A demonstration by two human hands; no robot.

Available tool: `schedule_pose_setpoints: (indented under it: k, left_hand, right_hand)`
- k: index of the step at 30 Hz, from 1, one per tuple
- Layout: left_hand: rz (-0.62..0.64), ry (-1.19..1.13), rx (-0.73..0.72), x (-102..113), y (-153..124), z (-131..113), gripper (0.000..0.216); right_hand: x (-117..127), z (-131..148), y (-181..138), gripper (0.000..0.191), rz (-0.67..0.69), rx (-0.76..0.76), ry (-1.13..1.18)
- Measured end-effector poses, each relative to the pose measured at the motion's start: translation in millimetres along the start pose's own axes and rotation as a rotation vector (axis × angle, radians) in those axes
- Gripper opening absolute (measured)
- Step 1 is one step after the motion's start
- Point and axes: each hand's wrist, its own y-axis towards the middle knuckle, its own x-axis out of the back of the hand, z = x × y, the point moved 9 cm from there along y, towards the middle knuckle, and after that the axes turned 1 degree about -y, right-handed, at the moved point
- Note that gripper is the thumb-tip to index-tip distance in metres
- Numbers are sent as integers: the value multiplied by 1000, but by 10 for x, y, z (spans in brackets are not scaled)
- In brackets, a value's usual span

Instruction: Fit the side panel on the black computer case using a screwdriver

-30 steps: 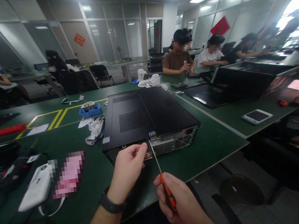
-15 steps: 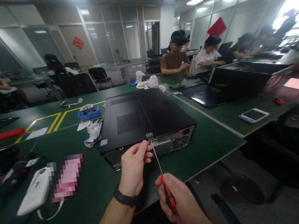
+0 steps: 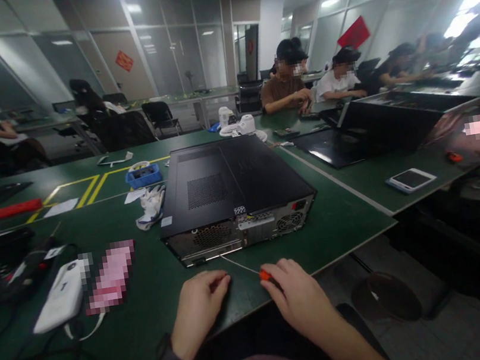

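A black computer case (image 3: 243, 173) lies flat on the green table, its rear side with the fan grille facing me. My right hand (image 3: 295, 292) is closed over the orange handle of a screwdriver (image 3: 242, 264). The thin metal shaft points left along the tabletop, its end close to the case's lower edge. My left hand (image 3: 202, 306) rests at the table's front edge, apart from the case, thumb and fingers pressed together. Whatever may be between those fingertips is hidden.
White and blue gloves (image 3: 151, 206) and a blue bin (image 3: 144, 175) stand left of the case. A white power bank (image 3: 61, 295) and cables lie farther left. To the right are an opened black case (image 3: 393, 121) and a white phone (image 3: 411, 179). Other people sit around.
Both hands have come away from the case's rear and down to the table's front edge. The screwdriver has dropped from the rear panel to lie low, pointing left.
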Motion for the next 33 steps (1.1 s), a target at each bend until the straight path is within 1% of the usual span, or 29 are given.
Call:
schedule_pose_setpoints:
  k: [2, 4, 6, 9, 14, 20, 27, 33]
  left_hand:
    - [-12, 85, -8, 45, -68, 98, 22]
    - [-13, 146, -26, 62, -106, 133, 24]
    - [4, 185, -55, 33, -120, 119, 24]
    - [29, 223, -93, -47, -118, 79, 25]
    - [12, 264, -94, -76, -120, 98, 25]
    - [-21, 273, -72, 9, -143, 113, 19]
    - [-60, 244, -42, 94, -167, 167, 16]
    - [-146, 198, -23, 271, -185, 197, 20]
  right_hand:
    - [-40, -38, 49, 27, 2, 24, -123]
    - [-67, -50, 94, 28, -16, 35, -177]
    - [-101, -24, 128, 28, -24, 51, -194]
    - [-181, 42, 160, 27, 1, 73, -215]
    - [-292, 86, 187, 26, 41, 81, -235]
    - [-314, 107, 199, 28, 51, 100, -198]
    - [-317, 158, 179, 28, 60, 110, -146]
    - [-292, 115, 185, 30, 23, 98, -112]
